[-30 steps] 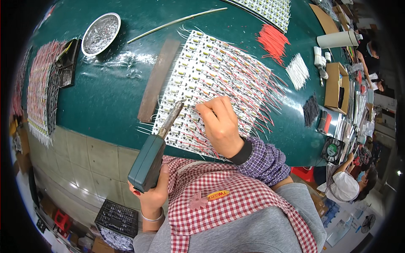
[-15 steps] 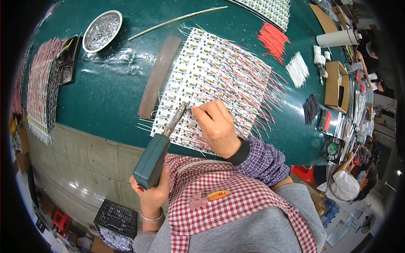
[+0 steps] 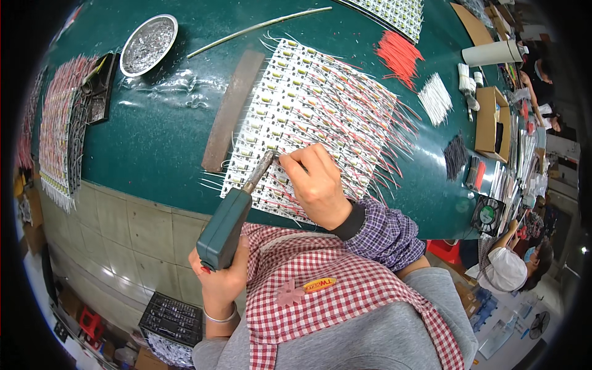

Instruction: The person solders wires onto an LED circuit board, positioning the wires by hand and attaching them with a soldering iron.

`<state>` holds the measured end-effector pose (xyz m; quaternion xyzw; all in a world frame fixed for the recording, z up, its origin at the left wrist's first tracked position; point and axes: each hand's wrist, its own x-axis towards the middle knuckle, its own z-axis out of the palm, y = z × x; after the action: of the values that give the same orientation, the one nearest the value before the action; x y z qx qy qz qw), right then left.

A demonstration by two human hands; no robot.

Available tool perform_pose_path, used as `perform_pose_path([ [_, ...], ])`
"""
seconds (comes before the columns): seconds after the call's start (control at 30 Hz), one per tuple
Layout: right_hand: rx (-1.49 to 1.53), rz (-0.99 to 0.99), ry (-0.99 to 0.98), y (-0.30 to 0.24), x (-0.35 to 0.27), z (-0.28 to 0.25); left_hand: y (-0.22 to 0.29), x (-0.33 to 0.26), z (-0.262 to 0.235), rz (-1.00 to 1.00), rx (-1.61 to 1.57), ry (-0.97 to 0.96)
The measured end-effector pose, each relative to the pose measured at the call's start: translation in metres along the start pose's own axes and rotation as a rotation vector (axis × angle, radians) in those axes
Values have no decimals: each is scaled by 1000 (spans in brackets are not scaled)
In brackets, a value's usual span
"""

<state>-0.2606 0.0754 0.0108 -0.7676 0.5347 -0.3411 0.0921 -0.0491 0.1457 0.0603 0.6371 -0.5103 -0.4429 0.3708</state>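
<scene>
A green soldering gun is gripped by its body in my left hand. Its long metal tip slants up and rests at a spot on a white panel of small circuit boards. Right beside that tip, my right hand pinches what looks like a thin wire between thumb and forefinger; its end is mostly hidden by the fingers. Rows of red, white and black wires stick out from the right part of the panel. Toward the panel's left edge, the board rows show yellow-green components.
A brown flat bar lies along the panel's left edge. Farther left are a metal bowl of scraps and stacked wired panels. Red, white and black wire bundles lie right, near a small fan.
Both hands hold nearly the same place, with the soldering tip still at the panel beside my right fingers. The soldering gun's body has shifted very slightly.
</scene>
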Motion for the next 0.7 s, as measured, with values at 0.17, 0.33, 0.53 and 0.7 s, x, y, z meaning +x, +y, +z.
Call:
perform_pose_path([
  [0.17, -7, 0, 10, -1, -1, 0, -9, -8, -2, 7, -6, 12],
  [0.33, -6, -3, 6, 0, -2, 1, -20, -14, -6, 67, 25, 70],
  [0.53, -1, 2, 24, -1, -2, 3, -25, -17, -9, 105, 43, 51],
  [0.7, -1, -37, 31, -5, -2, -6, -26, -22, -11, 135, 42, 47],
])
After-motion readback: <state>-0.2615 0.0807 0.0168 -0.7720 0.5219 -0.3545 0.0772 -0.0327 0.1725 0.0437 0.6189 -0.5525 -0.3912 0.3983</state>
